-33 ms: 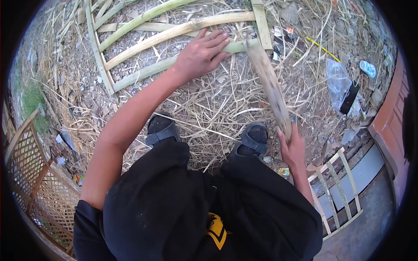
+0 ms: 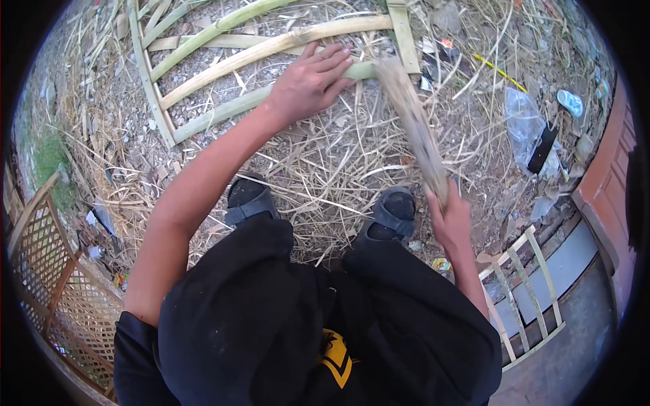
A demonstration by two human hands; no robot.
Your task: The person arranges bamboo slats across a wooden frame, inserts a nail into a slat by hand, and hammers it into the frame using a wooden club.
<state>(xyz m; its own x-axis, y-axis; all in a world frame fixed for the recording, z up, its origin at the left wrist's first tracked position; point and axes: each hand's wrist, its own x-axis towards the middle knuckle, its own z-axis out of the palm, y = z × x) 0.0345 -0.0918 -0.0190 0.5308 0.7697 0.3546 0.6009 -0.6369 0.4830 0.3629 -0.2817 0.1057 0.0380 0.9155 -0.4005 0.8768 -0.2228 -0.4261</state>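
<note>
A frame of split bamboo slats lies on the ground ahead of me, its nearest slat [image 2: 223,114] running toward the right corner. My left hand [image 2: 308,82] rests palm down on that slat, fingers stretched out and slightly apart. My right hand [image 2: 451,215] is wrapped round the near end of a thick, weathered wooden stick [image 2: 416,125]. The stick slants away and to the left. Its far end overlaps the right end of the slat, close to the upright end piece [image 2: 404,40]. Whether the stick touches the bamboo I cannot tell.
Dry bamboo shavings [image 2: 325,176] litter the ground around my sandalled feet. A woven lattice piece [image 2: 51,260] stands at left; a smaller slatted frame [image 2: 525,298] lies at right. Beyond are a clear plastic bag [image 2: 523,122], a yellow strip [image 2: 500,72] and a reddish-brown panel [image 2: 606,176].
My right hand and the stick have shifted slightly left and away from me. The bamboo frame sits slightly further left in view. My left hand stays on the slat.
</note>
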